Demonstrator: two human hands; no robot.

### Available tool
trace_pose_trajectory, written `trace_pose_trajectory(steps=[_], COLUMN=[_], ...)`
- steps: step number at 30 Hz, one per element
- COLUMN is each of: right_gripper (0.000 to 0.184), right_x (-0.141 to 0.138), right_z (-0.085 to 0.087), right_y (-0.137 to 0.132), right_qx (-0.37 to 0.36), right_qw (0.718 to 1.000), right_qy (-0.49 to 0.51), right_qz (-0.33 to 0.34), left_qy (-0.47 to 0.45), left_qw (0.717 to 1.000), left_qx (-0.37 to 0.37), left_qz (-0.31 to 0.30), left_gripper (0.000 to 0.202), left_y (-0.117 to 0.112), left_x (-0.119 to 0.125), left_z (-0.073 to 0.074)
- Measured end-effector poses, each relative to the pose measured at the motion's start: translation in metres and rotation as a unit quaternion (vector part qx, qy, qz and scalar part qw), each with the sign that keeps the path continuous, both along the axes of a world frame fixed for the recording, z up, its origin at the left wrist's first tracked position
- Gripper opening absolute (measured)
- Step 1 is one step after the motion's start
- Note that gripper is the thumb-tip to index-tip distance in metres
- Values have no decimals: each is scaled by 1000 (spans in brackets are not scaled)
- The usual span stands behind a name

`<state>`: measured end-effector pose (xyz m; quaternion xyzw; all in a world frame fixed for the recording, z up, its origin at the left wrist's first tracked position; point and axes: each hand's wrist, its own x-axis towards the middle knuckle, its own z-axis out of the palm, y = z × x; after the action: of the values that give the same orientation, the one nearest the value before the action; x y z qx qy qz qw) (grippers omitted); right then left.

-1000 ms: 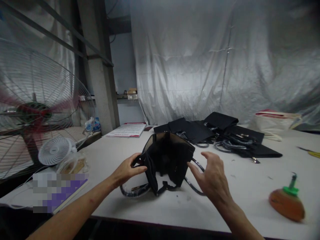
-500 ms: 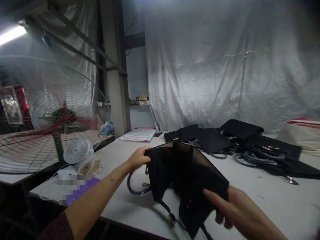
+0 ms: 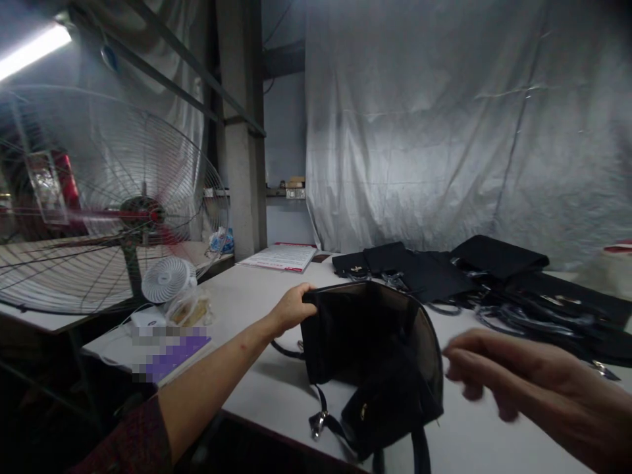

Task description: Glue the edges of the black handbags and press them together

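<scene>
A black handbag [image 3: 380, 408] is tilted on the near part of the table, its mouth gaping so the dark inside shows. My left hand [image 3: 295, 308] pinches the upper left edge of the bag. A strap with a metal clasp [image 3: 318, 424] dangles from the bag's lower left, and more straps droop at the table's front edge. To the right of the bag, apart from it, hovers my right hand [image 3: 513, 375], slightly blurred. Its fingers are loosely bent, and nothing shows in them.
Several flat black bags [image 3: 434, 280] with plastic-wrapped handles lie along the back of the white table [image 3: 237, 296]. A printed sheet [image 3: 279, 257] lies at the back. At left stand a small white fan [image 3: 168, 280], a purple item [image 3: 178, 359] and a large caged fan [image 3: 143, 210].
My right hand has let go of the bag and moved right, away from it. The bag's mouth has turned more toward me. The left hand keeps its hold. The view has shifted slightly.
</scene>
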<state>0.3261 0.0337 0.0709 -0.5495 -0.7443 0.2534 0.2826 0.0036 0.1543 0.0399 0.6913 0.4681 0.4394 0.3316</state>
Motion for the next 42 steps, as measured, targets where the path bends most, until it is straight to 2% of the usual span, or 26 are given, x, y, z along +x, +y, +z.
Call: trace_pose_trajectory(steps=[2, 5, 9, 13, 15, 18, 23, 29, 36, 42], right_gripper=[44, 28, 24, 26, 26, 22, 22, 14, 18, 24], right_x=[-20, -53, -83, -99, -103, -105, -101, -96, -97, -101], right_z=[22, 39, 40, 32, 28, 24, 26, 31, 31, 33], right_y=[19, 52, 94, 116, 121, 127, 131, 136, 132, 132], right_qx=[98, 195, 203, 188, 181, 163, 151, 150, 190, 203], right_qw=[995, 972, 943, 922, 917, 926, 936, 942, 922, 908], right_qy=[-29, -122, -258, -337, -353, -338, -315, -299, -328, -351], right_qz=[3, 37, 53, 37, 39, 51, 40, -20, -75, -104], left_qy=[-19, -49, -82, -93, -99, -101, -88, -79, -70, -86], left_qw=[1000, 999, 996, 995, 995, 994, 996, 997, 997, 996], left_qx=[-1, -8, -18, -22, -21, -13, 2, 18, 29, 8], left_qz=[1, -3, -9, -9, -17, -32, -17, 6, 5, -7], left_gripper=[30, 34, 38, 36, 33, 31, 34, 32, 31, 33], left_y=[-1, 1, 7, 5, 1, -3, -1, 0, -6, -8], left_x=[0, -1, -3, -3, -3, -1, 2, 5, 7, 10], left_z=[-1, -6, -14, -14, -12, -9, -11, -13, -10, -9])
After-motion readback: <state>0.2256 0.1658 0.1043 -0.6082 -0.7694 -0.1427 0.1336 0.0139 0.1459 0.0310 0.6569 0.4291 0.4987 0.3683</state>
